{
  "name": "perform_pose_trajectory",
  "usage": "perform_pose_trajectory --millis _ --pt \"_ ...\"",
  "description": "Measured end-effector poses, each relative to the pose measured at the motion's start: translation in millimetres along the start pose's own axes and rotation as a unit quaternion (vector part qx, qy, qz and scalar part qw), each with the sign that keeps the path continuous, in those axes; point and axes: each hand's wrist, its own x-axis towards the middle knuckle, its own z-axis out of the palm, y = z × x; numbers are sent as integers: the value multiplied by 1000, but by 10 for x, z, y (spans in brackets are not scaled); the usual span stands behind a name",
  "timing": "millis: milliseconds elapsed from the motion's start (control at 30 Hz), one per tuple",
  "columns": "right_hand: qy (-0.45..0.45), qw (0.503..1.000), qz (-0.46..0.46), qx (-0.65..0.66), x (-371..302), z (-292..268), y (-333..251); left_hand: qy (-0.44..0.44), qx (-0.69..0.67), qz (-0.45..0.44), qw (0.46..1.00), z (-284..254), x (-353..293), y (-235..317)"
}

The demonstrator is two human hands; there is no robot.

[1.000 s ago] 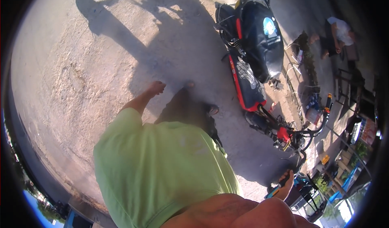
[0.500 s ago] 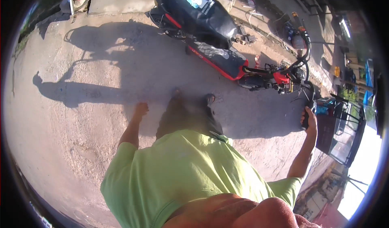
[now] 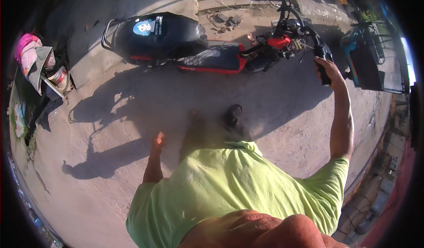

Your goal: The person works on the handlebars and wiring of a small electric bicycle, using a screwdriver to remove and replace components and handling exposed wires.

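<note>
My right hand (image 3: pixel 329 73) is closed around the black handlebar grip (image 3: pixel 324 67) at the end of the handlebar of a red and black scooter (image 3: pixel 212 58). My right arm is stretched out toward it. The scooter stands across in front of me, with its padded black seat (image 3: pixel 170 31) at the left and its handlebar at the right. A blue-haired cartoon sticker (image 3: pixel 144 27) is on the seat. My left hand (image 3: pixel 158 140) hangs beside my left leg, apart from the scooter; its fingers are too small and blurred to make out.
At the far left, pink and pale cloth (image 3: pixel 33 60) lies over a stand beside a bucket (image 3: pixel 58 78). A dark-framed vehicle with a clear panel (image 3: pixel 375 60) stands at the right. Dark metal pieces (image 3: pixel 227 22) lie on the ground beyond the scooter.
The view has turned to the right, bringing the cloth and bucket further into sight. My right hand keeps its hold on the grip, and the arm now reaches further forward.
</note>
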Motion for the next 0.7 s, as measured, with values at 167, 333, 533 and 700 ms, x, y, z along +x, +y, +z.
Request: perform_pose_trajectory --millis 167,333,533,700 --pt "-50 994 4 96 54 -45 -2 19 -102 -55 993 121 243 38" --pt "-123 967 31 220 181 -217 246 73 -50 -183 979 1106 323 630" --pt "-266 859 40 436 401 -196 495 36 -15 -125 991 2074 258 764" --pt "-386 695 57 604 453 -134 631 -91 29 -79 992 2809 74 986"
